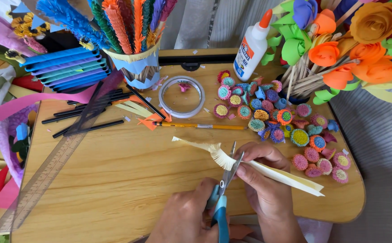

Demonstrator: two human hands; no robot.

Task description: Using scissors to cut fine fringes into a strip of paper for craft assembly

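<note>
Wooden tabletop (115,180) below; my left hand (184,216) grips blue-handled scissors (223,198), my right hand (261,173) pinches the cream paper strip (290,179) taut for fringing.

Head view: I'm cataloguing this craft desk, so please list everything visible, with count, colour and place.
paper strip: one, cream, part fringed, held at centre
scissors: one, blue handles, cutting the strip
glue bottle: one, white, orange cap, top centre
tape roll: one, clear, centre back
pencil: one, yellow, mid-table
rolled paper flower centres: many, mixed colours, right
ruler: one, clear, left
black sticks: several, left back
paper flower bouquet: orange, blue, green, top right
table: one, wooden
left hand: on scissors
right hand: holding strip
</note>
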